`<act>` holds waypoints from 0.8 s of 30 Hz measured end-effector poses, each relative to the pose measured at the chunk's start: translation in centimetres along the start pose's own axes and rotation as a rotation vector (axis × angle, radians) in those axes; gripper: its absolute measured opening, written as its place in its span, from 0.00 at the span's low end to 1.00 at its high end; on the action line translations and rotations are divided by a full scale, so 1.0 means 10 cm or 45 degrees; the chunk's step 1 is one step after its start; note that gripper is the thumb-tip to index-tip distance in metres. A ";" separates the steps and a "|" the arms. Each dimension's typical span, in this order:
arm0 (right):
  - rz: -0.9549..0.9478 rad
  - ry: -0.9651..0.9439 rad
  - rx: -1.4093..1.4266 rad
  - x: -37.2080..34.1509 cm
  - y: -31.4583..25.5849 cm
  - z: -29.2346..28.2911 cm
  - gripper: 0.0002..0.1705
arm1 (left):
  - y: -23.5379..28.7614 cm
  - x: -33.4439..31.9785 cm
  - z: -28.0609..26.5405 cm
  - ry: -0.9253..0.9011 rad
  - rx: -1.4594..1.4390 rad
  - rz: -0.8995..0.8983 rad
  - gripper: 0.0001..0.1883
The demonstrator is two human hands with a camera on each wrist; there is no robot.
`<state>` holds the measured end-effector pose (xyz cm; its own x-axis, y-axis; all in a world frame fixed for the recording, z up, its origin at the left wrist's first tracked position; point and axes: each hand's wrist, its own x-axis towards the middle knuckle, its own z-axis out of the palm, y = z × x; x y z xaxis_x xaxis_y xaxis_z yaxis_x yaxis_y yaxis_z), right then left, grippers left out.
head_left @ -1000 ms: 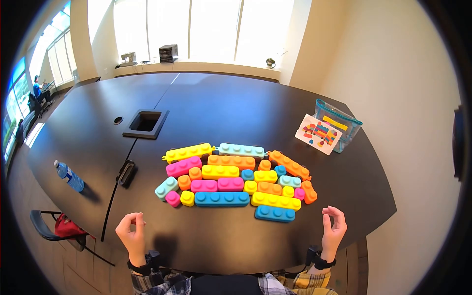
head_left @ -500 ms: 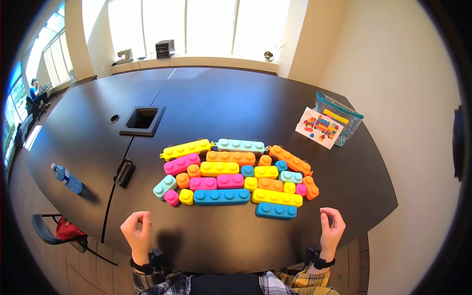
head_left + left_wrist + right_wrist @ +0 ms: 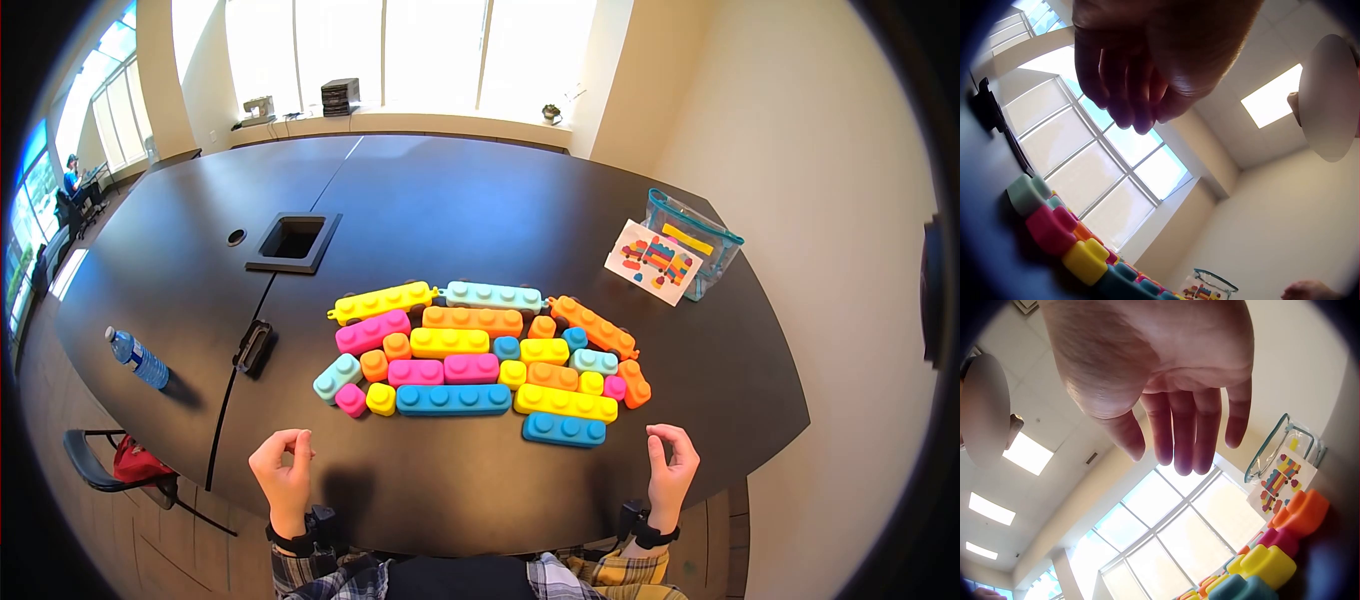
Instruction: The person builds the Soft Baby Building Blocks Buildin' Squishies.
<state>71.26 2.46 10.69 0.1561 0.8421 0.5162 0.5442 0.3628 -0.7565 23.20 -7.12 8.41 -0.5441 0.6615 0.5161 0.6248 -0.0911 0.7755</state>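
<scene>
Both hands hover over the table's near edge with nothing in them. My left hand [image 3: 283, 470] is left of the blocks, its fingers loosely bent near the thumb; my right hand [image 3: 670, 465] is at the right, fingers loosely bent. Between and beyond them lie colourful studded toy blocks in rows. A long blue block [image 3: 453, 400] and a shorter blue block [image 3: 564, 430] are nearest me. Behind stand linked wheeled train cars: yellow [image 3: 383, 302], light blue [image 3: 493, 296] and orange [image 3: 594, 328]. The left wrist view shows a pink block [image 3: 1050, 230] below the hand.
A printed card [image 3: 650, 265] with a block train picture leans on a clear zip pouch [image 3: 720, 250] at the back right. A water bottle [image 3: 138, 358] stands at the left. A square socket frame [image 3: 283, 269] is set in the table [image 3: 450, 210]. Someone sits far left.
My left hand has shifted slightly right, toward the blocks, and my right hand slightly left. The head view has tilted a little. The blocks stay in the same arrangement.
</scene>
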 end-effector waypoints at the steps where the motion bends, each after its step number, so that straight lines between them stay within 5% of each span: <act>1: 0.003 -0.001 0.004 0.00 0.00 0.00 0.06 | -0.01 -0.01 0.00 0.001 0.001 0.000 0.08; 14: 0.005 -0.014 0.031 -0.03 0.02 -0.01 0.07 | 0.04 0.13 -0.14 0.019 0.016 0.050 0.04; 17: -0.022 -0.013 -0.032 0.03 -0.01 -0.01 0.07 | 0.19 0.52 -0.16 0.068 -0.062 0.216 0.13; 21: -0.093 -0.013 -0.080 0.13 -0.13 -0.02 0.07 | 0.43 1.39 -0.09 -0.177 0.129 0.424 0.22; 24: -0.129 -0.022 -0.084 0.13 -0.21 0.01 0.08 | 0.06 1.97 0.35 -0.510 0.326 0.628 0.27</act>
<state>70.27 2.86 12.95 0.0837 0.8092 0.5816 0.6099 0.4199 -0.6721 14.76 8.47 17.75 0.0562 0.8169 0.5741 0.8859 -0.3060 0.3486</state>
